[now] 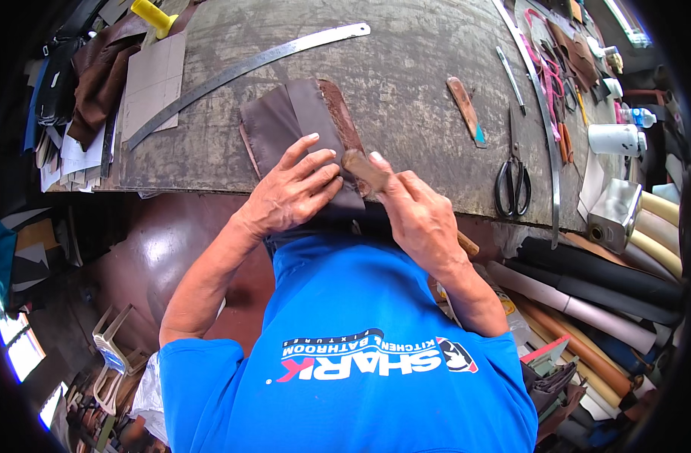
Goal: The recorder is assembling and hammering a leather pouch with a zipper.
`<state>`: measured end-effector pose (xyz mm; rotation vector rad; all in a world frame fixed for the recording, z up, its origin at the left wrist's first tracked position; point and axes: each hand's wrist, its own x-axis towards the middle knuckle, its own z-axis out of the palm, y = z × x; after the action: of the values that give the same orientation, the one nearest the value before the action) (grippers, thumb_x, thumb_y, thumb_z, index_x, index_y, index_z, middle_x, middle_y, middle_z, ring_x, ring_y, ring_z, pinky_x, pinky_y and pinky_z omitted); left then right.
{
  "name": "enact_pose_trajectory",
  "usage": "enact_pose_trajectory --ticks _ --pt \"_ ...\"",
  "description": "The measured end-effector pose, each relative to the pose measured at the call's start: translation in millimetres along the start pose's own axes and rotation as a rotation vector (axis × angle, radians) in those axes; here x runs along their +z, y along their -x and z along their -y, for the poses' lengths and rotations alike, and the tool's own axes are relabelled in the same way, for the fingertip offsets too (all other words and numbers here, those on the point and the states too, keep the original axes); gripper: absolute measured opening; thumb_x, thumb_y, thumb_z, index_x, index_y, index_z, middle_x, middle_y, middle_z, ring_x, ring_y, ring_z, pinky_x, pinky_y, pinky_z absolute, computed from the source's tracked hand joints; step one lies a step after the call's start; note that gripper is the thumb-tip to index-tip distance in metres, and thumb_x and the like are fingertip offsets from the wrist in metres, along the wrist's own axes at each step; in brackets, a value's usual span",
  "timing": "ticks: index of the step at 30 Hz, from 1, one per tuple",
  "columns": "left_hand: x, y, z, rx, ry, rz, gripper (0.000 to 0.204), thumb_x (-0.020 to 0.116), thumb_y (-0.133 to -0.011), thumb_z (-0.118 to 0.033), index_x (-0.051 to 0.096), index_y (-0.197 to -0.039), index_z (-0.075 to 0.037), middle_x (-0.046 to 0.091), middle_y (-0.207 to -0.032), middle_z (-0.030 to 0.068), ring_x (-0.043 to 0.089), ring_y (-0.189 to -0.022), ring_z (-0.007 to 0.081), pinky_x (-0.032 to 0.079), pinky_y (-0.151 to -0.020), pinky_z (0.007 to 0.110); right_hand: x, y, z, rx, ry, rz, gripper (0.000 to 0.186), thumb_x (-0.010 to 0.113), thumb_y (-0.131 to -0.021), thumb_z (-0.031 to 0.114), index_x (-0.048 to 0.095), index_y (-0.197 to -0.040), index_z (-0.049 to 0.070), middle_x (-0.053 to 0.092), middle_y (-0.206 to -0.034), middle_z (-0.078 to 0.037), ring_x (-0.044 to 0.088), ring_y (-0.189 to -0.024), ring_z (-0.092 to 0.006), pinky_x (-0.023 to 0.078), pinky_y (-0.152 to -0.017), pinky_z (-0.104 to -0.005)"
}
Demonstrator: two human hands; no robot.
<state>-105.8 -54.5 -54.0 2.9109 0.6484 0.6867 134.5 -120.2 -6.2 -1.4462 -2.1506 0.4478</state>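
A folded piece of dark brown leather [277, 124] lies at the table's front edge. Along its right side runs a reddish-brown strip with a rough edge [345, 128]. My left hand [296, 189] rests on the leather, fingers stretched and slightly apart, gripping nothing. In my right hand [421, 215], closed round it, is a wooden tool [366, 171] with a rounded end. That end sits over the leather's right edge, close to my left fingertips. Another wooden end [467, 244] shows below my right hand. The tool's exact kind is hidden by my fingers.
A steel ruler [262, 60] lies beyond the leather, and a longer one [545, 113] at right. Nearby are black scissors [514, 177], a wooden-handled blade [466, 109] and a pen-like tool [510, 75]. Bottles [615, 140] stand far right. Material rolls [587, 279] lie below.
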Motion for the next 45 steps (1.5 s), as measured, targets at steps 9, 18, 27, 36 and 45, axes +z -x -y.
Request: enact_pose_trajectory --ticks 9,18,27,36,45 --pt "4 6 9 -0.153 0.001 -0.092 0.052 0.081 -0.060 -0.014 0.069 -0.111 -0.009 0.060 -0.121 0.0083 0.053 -0.127 0.0288 0.035 -0.117 0.054 3 -17 -10 0.000 0.091 0.131 0.064 0.064 -0.090 0.005 0.045 -0.151 0.013 0.058 -0.090 -0.010 0.065 -0.078 -0.0279 0.055 -0.064 -0.0412" --pt "5 11 18 -0.302 0.074 -0.119 0.074 0.086 -0.055 -0.021 0.062 -0.124 -0.011 0.049 -0.137 0.0125 0.042 -0.136 0.0356 0.033 -0.117 0.055 5 -38 -14 -0.005 0.118 0.076 0.059 0.064 -0.093 0.010 0.047 -0.149 0.013 0.058 -0.088 -0.009 0.065 -0.074 -0.0294 0.055 -0.063 -0.0409" --pt "5 10 15 -0.374 0.093 -0.125 0.077 0.084 -0.058 -0.022 0.060 -0.131 -0.012 0.047 -0.142 0.0130 0.038 -0.140 0.0374 0.032 -0.116 0.056 9 -60 -12 0.020 0.130 0.059 0.056 0.063 -0.094 0.013 0.048 -0.148 0.012 0.059 -0.089 -0.010 0.066 -0.079 -0.0300 0.056 -0.067 -0.0417" --pt "4 5 15 -0.447 0.052 -0.041 0.072 0.080 -0.068 -0.029 0.058 -0.133 -0.007 0.043 -0.149 0.0155 0.031 -0.146 0.0380 0.025 -0.120 0.053 20 -80 -18 0.016 0.116 0.034 0.050 0.060 -0.096 0.013 0.050 -0.145 0.010 0.061 -0.092 -0.012 0.067 -0.081 -0.0331 0.056 -0.067 -0.0438" --pt "5 4 16 -0.480 0.067 0.009 0.077 0.079 -0.064 -0.029 0.057 -0.135 -0.008 0.039 -0.154 0.0161 0.027 -0.149 0.0386 0.022 -0.121 0.053 27 -104 -22 0.012 0.162 0.046 0.047 0.059 -0.097 0.016 0.050 -0.143 0.009 0.062 -0.095 -0.013 0.067 -0.081 -0.0354 0.055 -0.068 -0.0456"
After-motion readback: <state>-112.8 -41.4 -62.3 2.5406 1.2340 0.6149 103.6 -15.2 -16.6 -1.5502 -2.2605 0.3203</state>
